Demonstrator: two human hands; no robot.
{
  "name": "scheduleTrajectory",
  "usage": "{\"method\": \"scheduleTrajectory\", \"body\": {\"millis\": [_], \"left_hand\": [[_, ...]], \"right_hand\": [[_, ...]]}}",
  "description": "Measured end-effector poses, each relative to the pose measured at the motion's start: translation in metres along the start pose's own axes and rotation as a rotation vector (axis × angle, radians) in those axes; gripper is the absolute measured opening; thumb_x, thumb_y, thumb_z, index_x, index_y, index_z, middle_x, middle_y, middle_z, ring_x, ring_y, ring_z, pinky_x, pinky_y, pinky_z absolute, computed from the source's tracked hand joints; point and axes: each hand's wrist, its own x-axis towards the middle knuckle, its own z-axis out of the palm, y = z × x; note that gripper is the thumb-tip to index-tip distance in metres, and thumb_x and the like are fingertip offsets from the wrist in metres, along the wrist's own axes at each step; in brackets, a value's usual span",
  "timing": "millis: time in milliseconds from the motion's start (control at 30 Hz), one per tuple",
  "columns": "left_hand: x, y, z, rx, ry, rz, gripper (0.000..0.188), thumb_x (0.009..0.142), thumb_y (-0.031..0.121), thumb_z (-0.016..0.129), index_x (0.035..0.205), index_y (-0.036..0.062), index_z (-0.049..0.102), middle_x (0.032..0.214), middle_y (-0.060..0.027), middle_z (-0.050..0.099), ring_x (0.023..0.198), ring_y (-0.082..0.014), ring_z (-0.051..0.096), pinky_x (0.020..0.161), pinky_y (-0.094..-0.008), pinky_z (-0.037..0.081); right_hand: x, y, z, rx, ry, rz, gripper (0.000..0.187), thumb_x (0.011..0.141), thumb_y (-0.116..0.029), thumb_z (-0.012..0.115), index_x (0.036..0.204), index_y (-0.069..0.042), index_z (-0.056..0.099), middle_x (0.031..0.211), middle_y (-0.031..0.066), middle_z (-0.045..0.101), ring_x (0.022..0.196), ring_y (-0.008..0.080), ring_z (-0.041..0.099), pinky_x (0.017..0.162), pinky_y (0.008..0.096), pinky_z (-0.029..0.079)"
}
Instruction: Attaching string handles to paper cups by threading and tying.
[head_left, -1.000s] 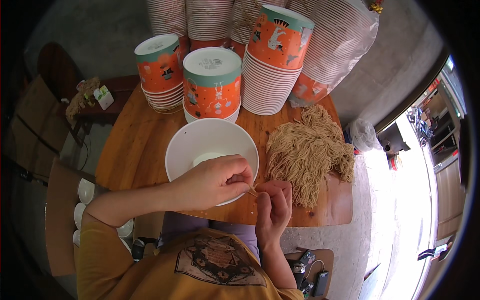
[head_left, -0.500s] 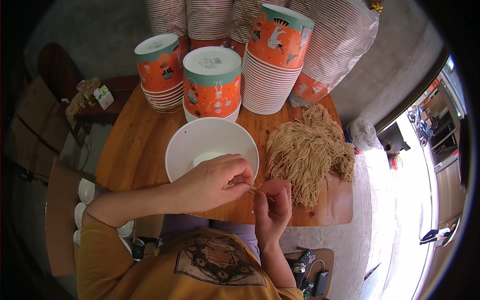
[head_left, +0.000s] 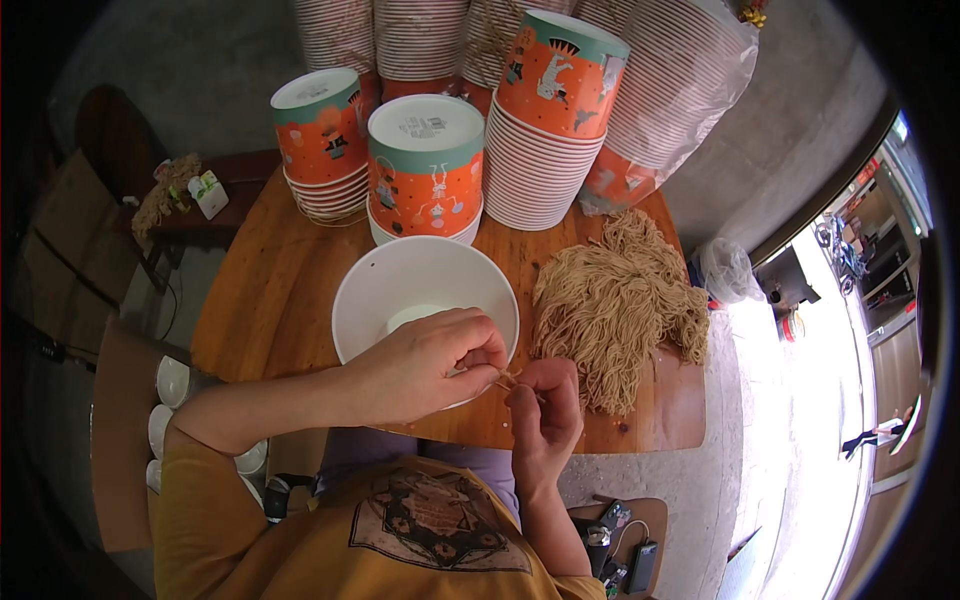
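A wide white-lined bucket (head_left: 425, 275) stands mouth up on the wooden table in front of me, with a small hole in its far left wall. My left hand (head_left: 435, 362) reaches across its near side, thumb and forefinger pinched on a short tan cord (head_left: 509, 378). Just right of the bucket's near rim, my right hand (head_left: 548, 405) pinches the same cord, the fingertips of both hands nearly meeting. Whether the cord passes through the bucket wall is hidden by my hands. A heap of tan cords (head_left: 615, 310) lies to the right of the bucket.
Behind the bucket stand upside-down stacks of orange and green printed buckets (head_left: 425, 185). More stacks in clear plastic (head_left: 690, 80) rise at the back. At lower left, a cardboard box (head_left: 120, 450) holds several white bowls or buckets. A small stool (head_left: 640, 560) carries electronics at lower right.
My right fingers have shifted slightly, with the forefinger a little more curled. Both hands stay pinched on the cord, and the bucket has barely moved.
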Motion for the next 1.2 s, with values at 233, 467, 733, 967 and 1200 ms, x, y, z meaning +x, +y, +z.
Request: {"method": "scheduleTrajectory", "body": {"millis": [233,467,733,967,1200], "left_hand": [[-0.0014,-0.0003,-0.0007,-0.009,0.010,-0.014,0.013,0.087,0.008,0.062,0.094,0.0023,0.053,0.092,-0.0070,0.057,0.078,-0.0173,0.059,0.067,-0.0304,0.048],[-0.0010,-0.0005,0.0001,-0.013,0.008,-0.006,0.012,0.088,0.009,0.062,0.094,0.0023,0.053,0.092,-0.0068,0.057,0.077,-0.0174,0.059,0.067,-0.0302,0.048],[-0.0007,-0.0008,0.0007,-0.004,0.002,0.000,0.011,0.087,0.008,0.061,0.094,0.0029,0.053,0.093,-0.0069,0.057,0.079,-0.0182,0.059,0.068,-0.0305,0.048],[-0.0008,-0.0013,0.0005,-0.007,-0.004,0.008,0.012,0.087,0.008,0.061,0.095,0.0032,0.053,0.094,-0.0072,0.057,0.080,-0.0190,0.059,0.068,-0.0311,0.049],[-0.0014,-0.0023,0.0002,-0.003,-0.004,0.007,0.012,0.087,0.008,0.061,0.095,0.0033,0.053,0.094,-0.0073,0.057,0.079,-0.0194,0.059,0.068,-0.0313,0.049]], "right_hand": [[-0.0018,0.0033,-0.0025,-0.004,0.020,0.000,0.007,0.089,-0.002,0.053,0.082,-0.003,0.054,0.088,0.0014,0.048,0.062,0.0046,0.043,0.052,0.0187,0.032],[-0.0001,0.0093,-0.0044,-0.097,-0.012,-0.045,0.015,0.096,-0.011,0.050,0.085,-0.002,0.056,0.089,0.0020,0.050,0.063,0.0041,0.046,0.048,0.0183,0.033],[0.0006,0.0068,0.0004,-0.087,-0.016,-0.021,0.013,0.095,-0.009,0.049,0.086,-0.003,0.056,0.089,0.0009,0.049,0.064,0.0039,0.046,0.049,0.0177,0.034],[0.0018,0.0073,0.0033,-0.022,-0.018,-0.008,0.008,0.092,-0.003,0.053,0.084,-0.004,0.052,0.087,-0.0012,0.047,0.063,0.0029,0.041,0.050,0.0171,0.032],[-0.0003,0.0075,0.0021,-0.006,-0.010,0.054,0.008,0.091,-0.002,0.052,0.084,-0.004,0.052,0.086,-0.0009,0.047,0.062,0.0024,0.041,0.051,0.0176,0.031]]}}
